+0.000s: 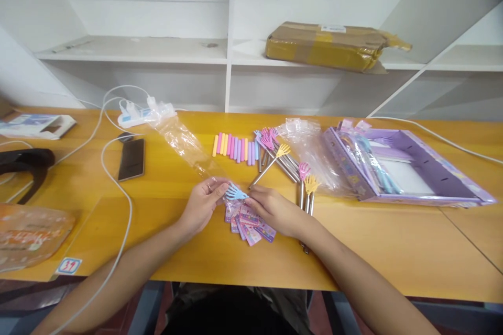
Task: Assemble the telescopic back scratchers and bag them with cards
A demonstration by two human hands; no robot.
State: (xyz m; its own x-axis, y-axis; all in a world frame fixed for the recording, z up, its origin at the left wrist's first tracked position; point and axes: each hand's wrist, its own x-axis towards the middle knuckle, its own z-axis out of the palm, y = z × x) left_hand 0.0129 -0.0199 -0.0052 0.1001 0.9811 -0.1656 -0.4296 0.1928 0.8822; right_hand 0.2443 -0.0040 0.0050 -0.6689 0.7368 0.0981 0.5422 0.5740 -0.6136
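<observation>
My left hand is closed, pinching the end of a long clear plastic bag that stretches away to the back left. A light-blue hand-shaped back scratcher head sits at my left fingertips, by the bag's end. My right hand is closed around its neck; the rest of its rod is hidden. Just below both hands lies a spread of pink and purple printed cards. Beyond them are a row of coloured tubes and a pile of metal-rod back scratchers with pink, yellow and blue heads.
At right stands a purple display box holding bagged back scratchers, beside loose clear bags. Leftward are a phone, a power strip, white cables and an orange package. A taped carton rests on the shelf.
</observation>
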